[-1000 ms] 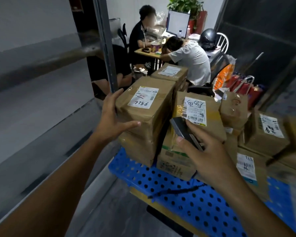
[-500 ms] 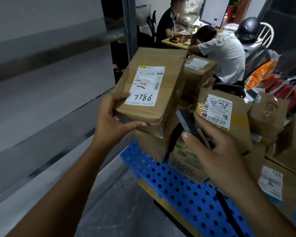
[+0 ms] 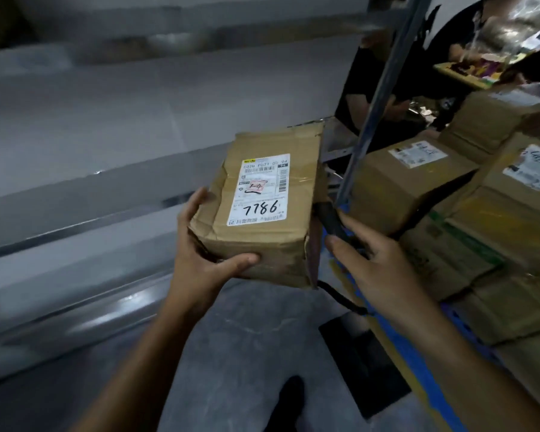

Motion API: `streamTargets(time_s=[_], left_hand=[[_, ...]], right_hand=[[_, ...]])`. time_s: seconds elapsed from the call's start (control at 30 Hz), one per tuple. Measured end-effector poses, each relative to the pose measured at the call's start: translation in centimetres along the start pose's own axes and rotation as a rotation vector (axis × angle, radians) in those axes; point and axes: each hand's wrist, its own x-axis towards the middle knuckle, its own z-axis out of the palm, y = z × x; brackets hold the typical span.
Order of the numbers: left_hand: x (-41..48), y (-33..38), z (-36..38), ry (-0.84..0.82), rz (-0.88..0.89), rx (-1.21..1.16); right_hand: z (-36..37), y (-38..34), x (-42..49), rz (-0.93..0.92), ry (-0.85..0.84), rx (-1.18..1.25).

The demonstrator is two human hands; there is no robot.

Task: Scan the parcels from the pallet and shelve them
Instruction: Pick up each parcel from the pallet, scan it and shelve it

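Motion blur smeared the shelving point(image 3: 106, 194) at left. The dark device point(image 3: 331, 218) in the right hand point(image 3: 378, 263), perhaps a scanner, lay mostly hidden behind the parcel point(image 3: 272, 254). The right edge cut off the boxes point(image 3: 518, 238); fine print on the label point(image 3: 261, 190) was unreadable.

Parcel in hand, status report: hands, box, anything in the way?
Left hand grips parcel at near corner, label up. Right hand holds black scanner beside its right side. Parcel held off pallet, before grey shelf. Shelf post close on its right.
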Motion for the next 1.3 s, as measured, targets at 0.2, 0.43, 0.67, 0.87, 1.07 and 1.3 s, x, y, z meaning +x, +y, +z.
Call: streamTargets(time_s=[0.2,0.43,0.67,0.87,1.07,1.3], left_hand=[[-9.4,1.4,-4.8,0.053,-0.159,0.046],[-16.6,0.9,-5.8,0.281,-0.040,0.315],[-19.3,1.2,-5.7,0.286,0.046,0.609],[-20.9,1.0,-3.8,0.179,0.099,0.882],[-22.0,3.0,-1.7,0.186,0.130,0.946],[-18.0,7.1,-0.6,0.452,0.103,0.520]], right_hand=[[5.9,1.5,-4.2,0.051,-0.152,-0.067],[6.9,2.8,-6.4,0.048,-0.338,-0.166],[0.5,-1.7,-6.6,-0.296,-0.446,-0.790],[-2.1,-3.9,-8.0,-0.663,-0.427,-1.423],[-3.8,-3.5,-9.2,-0.724,-0.415,-1.524],[-3.6,-2.9,-5.8,-0.265,-0.365,-0.478]])
